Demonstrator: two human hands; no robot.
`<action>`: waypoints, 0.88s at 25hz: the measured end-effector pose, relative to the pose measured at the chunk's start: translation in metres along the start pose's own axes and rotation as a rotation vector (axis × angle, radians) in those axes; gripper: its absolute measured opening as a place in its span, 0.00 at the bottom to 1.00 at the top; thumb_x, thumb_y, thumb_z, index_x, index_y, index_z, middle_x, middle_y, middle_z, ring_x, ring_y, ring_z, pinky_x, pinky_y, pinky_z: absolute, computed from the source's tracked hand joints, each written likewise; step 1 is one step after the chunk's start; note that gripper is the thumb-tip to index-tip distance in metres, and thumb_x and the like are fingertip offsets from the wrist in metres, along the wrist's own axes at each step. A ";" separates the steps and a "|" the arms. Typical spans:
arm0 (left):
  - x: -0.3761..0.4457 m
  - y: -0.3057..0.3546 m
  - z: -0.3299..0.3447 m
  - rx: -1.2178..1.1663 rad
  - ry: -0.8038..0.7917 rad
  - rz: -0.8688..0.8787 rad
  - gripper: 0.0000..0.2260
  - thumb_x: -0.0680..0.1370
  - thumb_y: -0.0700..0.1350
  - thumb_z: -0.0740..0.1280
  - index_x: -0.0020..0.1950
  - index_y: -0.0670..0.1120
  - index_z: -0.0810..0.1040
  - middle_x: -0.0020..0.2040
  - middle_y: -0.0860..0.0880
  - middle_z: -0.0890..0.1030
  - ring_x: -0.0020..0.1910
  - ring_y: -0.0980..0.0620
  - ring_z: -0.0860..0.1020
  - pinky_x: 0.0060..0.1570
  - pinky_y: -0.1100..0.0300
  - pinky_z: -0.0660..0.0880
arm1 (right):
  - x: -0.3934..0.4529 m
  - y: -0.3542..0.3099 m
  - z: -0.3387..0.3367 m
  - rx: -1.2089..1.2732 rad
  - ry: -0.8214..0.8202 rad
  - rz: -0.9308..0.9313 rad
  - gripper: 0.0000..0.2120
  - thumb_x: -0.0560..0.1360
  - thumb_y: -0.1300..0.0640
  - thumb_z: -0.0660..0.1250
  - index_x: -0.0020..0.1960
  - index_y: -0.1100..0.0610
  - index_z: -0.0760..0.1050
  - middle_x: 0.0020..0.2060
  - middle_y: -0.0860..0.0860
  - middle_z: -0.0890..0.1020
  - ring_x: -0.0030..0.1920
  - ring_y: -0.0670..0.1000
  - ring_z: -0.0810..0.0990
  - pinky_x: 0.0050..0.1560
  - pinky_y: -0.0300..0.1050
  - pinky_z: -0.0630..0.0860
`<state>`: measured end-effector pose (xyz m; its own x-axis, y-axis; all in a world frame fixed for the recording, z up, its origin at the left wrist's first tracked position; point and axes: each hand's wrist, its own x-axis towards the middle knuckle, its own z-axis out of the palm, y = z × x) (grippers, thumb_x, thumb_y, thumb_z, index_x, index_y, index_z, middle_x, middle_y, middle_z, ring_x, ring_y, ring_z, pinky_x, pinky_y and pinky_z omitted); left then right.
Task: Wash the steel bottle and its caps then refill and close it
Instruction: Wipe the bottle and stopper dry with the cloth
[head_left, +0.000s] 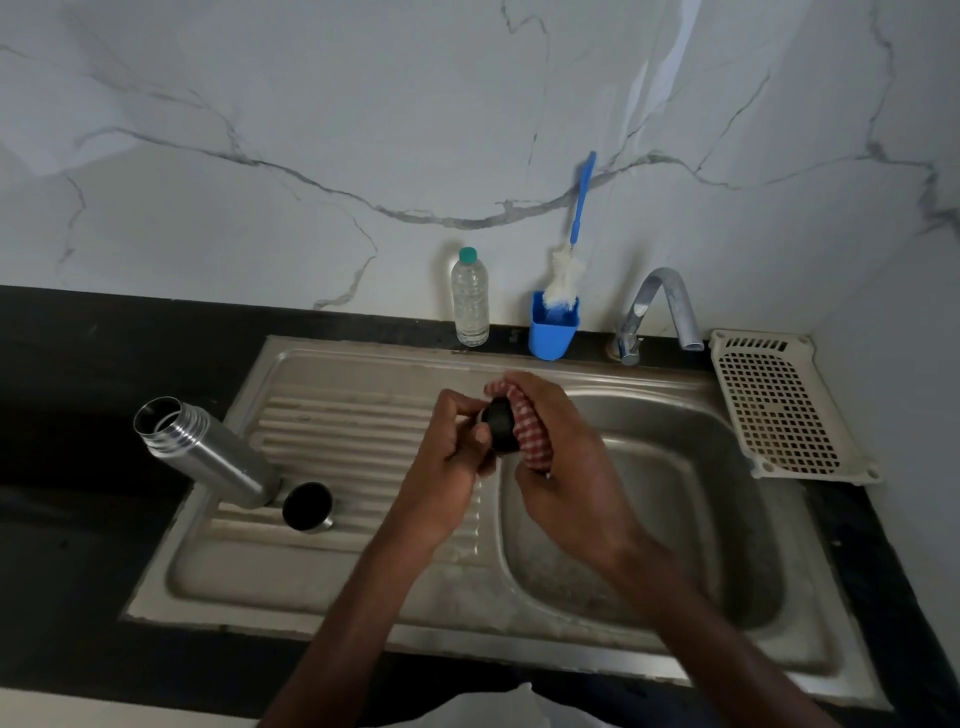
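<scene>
Both hands work over the sink (363, 613): left (447, 462) pinches the cap (501, 423), small, likely slick; right (561, 447) grips a cloth (532, 434) around it.

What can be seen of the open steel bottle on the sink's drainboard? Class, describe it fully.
The cylindrical brushed steel bottle stands on the ribbed drainboard at its left edge, leaning left in this wide-angle view. Its cap is off: the threaded neck and dark open mouth show. A steel cup-shaped cap with a dark inside sits at its base. No hand touches it.
</scene>
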<state>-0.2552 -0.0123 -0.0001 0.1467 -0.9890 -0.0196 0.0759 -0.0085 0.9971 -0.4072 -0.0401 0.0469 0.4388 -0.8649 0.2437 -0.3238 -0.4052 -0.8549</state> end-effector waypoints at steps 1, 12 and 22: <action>-0.001 0.005 0.001 -0.159 -0.043 -0.133 0.12 0.82 0.49 0.65 0.54 0.40 0.74 0.41 0.45 0.82 0.36 0.52 0.77 0.37 0.59 0.75 | 0.004 0.005 -0.008 -0.078 -0.053 -0.124 0.36 0.65 0.76 0.64 0.71 0.56 0.74 0.65 0.48 0.79 0.66 0.45 0.77 0.63 0.46 0.78; -0.003 0.022 0.005 -0.483 -0.014 -0.172 0.08 0.80 0.41 0.70 0.53 0.42 0.72 0.43 0.44 0.81 0.39 0.51 0.77 0.38 0.60 0.76 | 0.012 -0.005 -0.019 0.079 -0.069 -0.094 0.33 0.65 0.78 0.64 0.66 0.57 0.78 0.61 0.49 0.83 0.65 0.49 0.80 0.65 0.44 0.76; -0.004 0.024 0.009 -0.834 -0.055 -0.506 0.06 0.75 0.32 0.68 0.51 0.38 0.77 0.42 0.42 0.80 0.37 0.50 0.78 0.40 0.56 0.80 | 0.007 -0.001 -0.025 -0.360 -0.144 -0.526 0.29 0.67 0.71 0.63 0.68 0.61 0.78 0.69 0.54 0.77 0.75 0.51 0.70 0.77 0.53 0.66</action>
<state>-0.2626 -0.0097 0.0245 -0.1400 -0.9028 -0.4067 0.7938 -0.3478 0.4988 -0.4247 -0.0536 0.0608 0.7153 -0.4854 0.5026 -0.2845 -0.8593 -0.4249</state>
